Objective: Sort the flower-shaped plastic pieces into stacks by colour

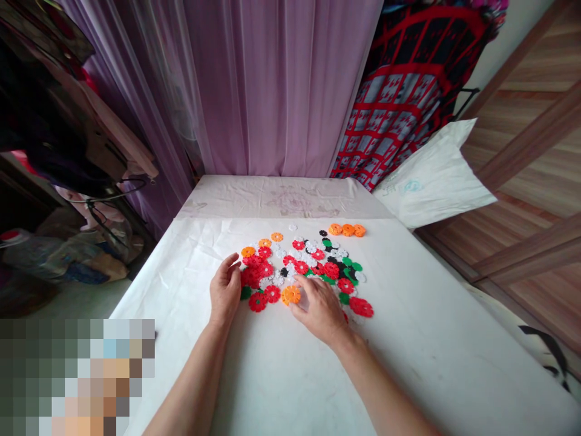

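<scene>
Flat plastic flower-shaped discs with notched edges lie in a loose heap on the white-covered table. My left hand [226,286] is at the heap's left edge, beside a cluster of red discs [256,272]. Its fingers are loosely bent and apart, with nothing visible in them. My right hand [320,306] reaches over the near side of the heap. Its thumb and index finger are at the edges of orange flower-shaped discs [291,295], which seem to overlap. The other right fingers hide part of the heap below them.
Three orange piles [347,230] stand in a row behind the heap at right. Green discs [353,265], white and black ones mix with the red. A purple curtain [272,91] hangs behind the table [272,375]. A white bag [436,175] sits by its right edge.
</scene>
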A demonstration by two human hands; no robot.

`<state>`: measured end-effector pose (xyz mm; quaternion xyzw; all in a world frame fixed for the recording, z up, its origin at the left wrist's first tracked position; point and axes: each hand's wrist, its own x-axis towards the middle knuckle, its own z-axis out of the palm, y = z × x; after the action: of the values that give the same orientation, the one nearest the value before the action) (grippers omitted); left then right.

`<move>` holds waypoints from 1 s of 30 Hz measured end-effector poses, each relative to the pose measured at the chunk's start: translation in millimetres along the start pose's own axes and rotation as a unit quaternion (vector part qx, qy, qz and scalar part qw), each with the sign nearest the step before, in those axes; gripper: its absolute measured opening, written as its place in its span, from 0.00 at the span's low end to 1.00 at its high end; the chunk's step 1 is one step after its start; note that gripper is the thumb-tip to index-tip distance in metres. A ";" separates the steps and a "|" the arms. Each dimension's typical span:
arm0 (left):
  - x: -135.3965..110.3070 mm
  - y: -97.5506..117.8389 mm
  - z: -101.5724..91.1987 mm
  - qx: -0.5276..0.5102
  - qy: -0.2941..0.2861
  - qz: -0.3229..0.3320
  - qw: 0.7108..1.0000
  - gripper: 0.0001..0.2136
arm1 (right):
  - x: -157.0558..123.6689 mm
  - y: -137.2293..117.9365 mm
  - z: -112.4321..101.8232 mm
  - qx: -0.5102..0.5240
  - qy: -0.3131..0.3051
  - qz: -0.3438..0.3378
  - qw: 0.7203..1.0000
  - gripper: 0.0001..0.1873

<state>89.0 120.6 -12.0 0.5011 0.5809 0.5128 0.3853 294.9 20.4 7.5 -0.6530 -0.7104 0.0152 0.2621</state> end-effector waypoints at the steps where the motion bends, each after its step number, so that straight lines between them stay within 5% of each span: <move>1: 0.1 0.0 0.0 0.000 0.001 0.000 1.000 0.19 | 0.1 -1.2 -0.2 -0.003 -0.006 0.001 1.000 0.26; 19: -0.1 -0.4 0.0 -0.001 -0.003 0.009 1.000 0.18 | 11.1 2.2 -8.8 0.007 -0.038 -0.003 0.999 0.19; 23: -0.8 -0.7 0.3 -0.002 -0.003 0.001 1.000 0.18 | 46.1 13.6 -11.8 -0.005 -0.051 -0.021 0.998 0.11; 30: -0.7 -1.4 -0.2 -0.004 0.004 0.000 1.000 0.19 | 135.7 20.4 14.3 -0.055 -0.111 0.021 0.992 0.17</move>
<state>88.8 119.9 -13.4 0.4976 0.5805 0.5173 0.3845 306.8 155.0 35.6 -0.6754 -0.7210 0.0545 0.1450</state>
